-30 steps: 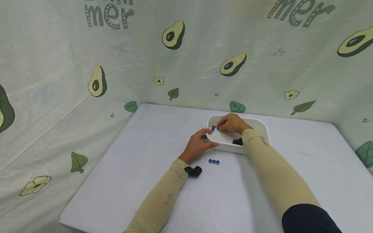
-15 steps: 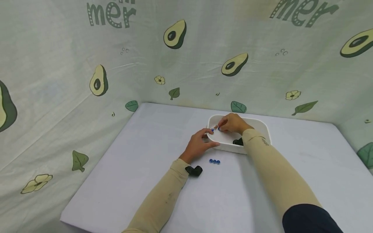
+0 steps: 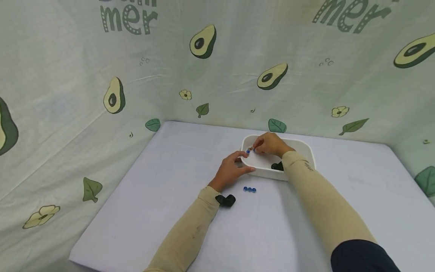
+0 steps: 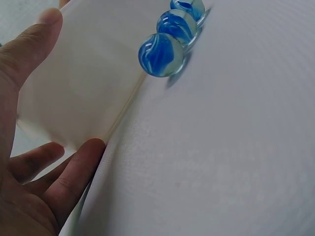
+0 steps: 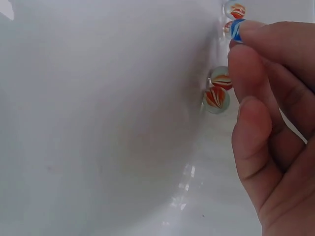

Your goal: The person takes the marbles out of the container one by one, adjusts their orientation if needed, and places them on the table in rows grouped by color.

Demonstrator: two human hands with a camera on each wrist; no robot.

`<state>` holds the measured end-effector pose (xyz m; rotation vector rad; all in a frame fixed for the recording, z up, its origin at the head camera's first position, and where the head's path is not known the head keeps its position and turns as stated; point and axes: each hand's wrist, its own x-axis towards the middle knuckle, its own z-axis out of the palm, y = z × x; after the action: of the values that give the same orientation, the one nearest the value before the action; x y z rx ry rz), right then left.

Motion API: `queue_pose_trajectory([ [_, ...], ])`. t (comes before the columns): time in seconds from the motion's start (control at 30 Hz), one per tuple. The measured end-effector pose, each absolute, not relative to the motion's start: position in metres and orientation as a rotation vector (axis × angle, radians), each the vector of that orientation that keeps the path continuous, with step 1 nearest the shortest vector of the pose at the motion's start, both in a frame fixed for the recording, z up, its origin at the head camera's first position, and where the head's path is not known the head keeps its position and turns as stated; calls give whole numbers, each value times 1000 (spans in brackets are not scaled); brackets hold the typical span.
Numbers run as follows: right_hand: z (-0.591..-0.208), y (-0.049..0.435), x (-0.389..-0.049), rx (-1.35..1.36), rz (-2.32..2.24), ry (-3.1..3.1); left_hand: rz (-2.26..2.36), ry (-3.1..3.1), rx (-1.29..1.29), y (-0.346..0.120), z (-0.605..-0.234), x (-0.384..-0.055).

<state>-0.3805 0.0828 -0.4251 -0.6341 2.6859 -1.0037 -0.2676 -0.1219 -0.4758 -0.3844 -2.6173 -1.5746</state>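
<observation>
A white tray [image 3: 270, 173] stands toward the back of the table. My left hand [image 3: 229, 172] grips its left end, fingers over the rim and thumb along the near wall [image 4: 83, 73]. Inside the tray, my right hand [image 3: 271, 145] pinches a blue-swirled marble [image 5: 237, 31] between thumb and index finger. Clear marbles with red-orange swirls [image 5: 216, 100] lie right by those fingers, against the foot of the wall; the hand partly hides some. Another blue marble [image 3: 248, 152] shows near the left fingertips. Three blue marbles [image 3: 249, 189] sit in a row on the table in front of the tray.
A black wrist device [image 3: 225, 200] is strapped at the left wrist, just left of the row of marbles. Another black device [image 3: 277, 166] shows under the right wrist, over the tray. A cloth printed with avocados [image 3: 272, 76] hangs behind the white table [image 3: 163, 189].
The marbles at the tray's left end have shifted slightly among themselves. Both hands keep nearly the same place, the left on the tray and the right pinching the blue marble.
</observation>
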Motion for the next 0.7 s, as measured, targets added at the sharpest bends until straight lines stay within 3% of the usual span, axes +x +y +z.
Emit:
queue_pose_trajectory([
  [0.7, -385, 107, -365, -609, -1106, 2601, -1580, -2624, -363, -120, -477, -266],
])
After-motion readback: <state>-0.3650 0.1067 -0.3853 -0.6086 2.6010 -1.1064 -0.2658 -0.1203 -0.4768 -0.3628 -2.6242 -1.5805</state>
